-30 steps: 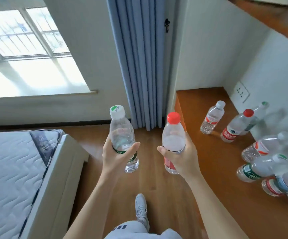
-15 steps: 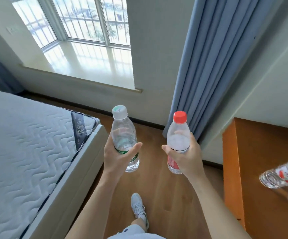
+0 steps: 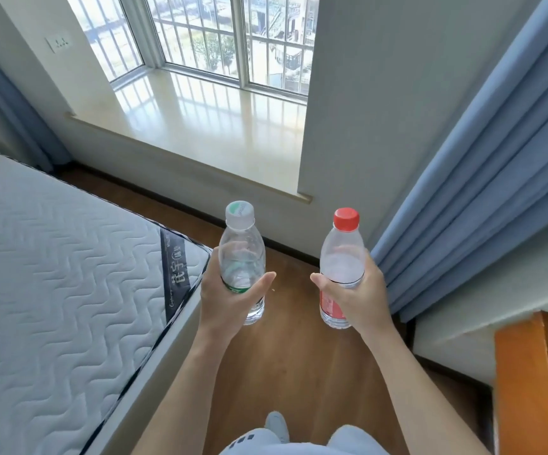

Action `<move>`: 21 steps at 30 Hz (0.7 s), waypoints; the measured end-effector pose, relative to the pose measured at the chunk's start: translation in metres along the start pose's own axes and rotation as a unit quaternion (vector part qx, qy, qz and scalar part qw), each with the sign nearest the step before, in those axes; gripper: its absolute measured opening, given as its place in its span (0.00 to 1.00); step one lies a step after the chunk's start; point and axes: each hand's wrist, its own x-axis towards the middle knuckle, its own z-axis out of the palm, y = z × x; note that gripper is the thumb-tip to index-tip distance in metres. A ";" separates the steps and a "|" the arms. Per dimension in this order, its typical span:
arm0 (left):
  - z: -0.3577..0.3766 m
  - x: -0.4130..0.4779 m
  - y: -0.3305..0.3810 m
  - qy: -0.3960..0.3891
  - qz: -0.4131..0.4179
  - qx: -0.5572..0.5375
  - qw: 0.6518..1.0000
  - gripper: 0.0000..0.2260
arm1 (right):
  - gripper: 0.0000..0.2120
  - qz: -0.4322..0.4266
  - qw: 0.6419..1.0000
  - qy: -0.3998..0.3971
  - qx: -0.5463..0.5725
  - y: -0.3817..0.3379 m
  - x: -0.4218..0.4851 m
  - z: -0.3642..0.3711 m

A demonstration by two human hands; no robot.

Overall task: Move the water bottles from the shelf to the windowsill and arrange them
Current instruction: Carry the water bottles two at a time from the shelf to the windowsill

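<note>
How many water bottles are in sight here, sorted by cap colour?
White-capped bottle: 1, held in the left hand
Red-capped bottle: 1, held in the right hand
Total: 2

Strip of brown wooden floor (image 3: 299, 356) runs open ahead to the glossy cream windowsill (image 3: 200, 126), whose broad top is reachable from the front; barred window panes (image 3: 207, 37) close its far side. White quilted mattress (image 3: 52, 274) hems the left; grey wall pier (image 3: 381, 110), blue pleated curtain (image 3: 479, 192) and orange wooden shelf (image 3: 528, 389) crowd the right.
</note>
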 end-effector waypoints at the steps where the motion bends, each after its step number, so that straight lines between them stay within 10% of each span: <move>1: 0.000 0.009 -0.002 0.002 -0.005 -0.001 1.000 0.22 | 0.26 0.004 1.000 -0.004 0.004 0.000 0.010 0.006; 21: 0.069 0.263 -0.030 0.104 -0.019 0.046 0.993 0.25 | 0.36 -0.024 0.993 -0.114 0.009 0.005 0.320 0.095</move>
